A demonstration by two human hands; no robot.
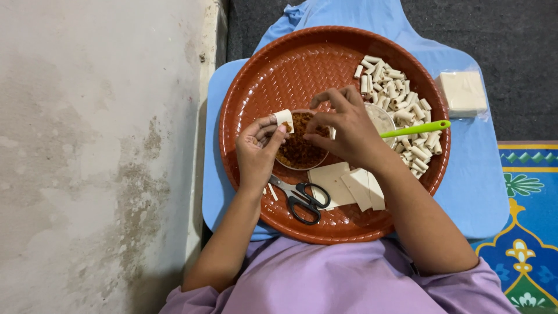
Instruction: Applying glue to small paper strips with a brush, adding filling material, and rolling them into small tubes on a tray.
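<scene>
Your left hand has its fingers clamped on a thin, limp wrapper strip; it likely tears easily, so grip its edges. Your right hand's fingers pinch together over the filling bowl.

Hands apparently filling wrapper

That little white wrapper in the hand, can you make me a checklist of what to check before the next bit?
1. Wrapper piece held by the left hand: ok, pinched at the fingertips.
2. Brown filling on it: ok, a little shows.
3. Right hand over the filling bowl: ok.
4. More flat wrappers ready on the tray: ok.
5. Scissors out of the way: ok, lying near the tray's front edge.
6. Enough filling for a roll: cannot tell.
</scene>
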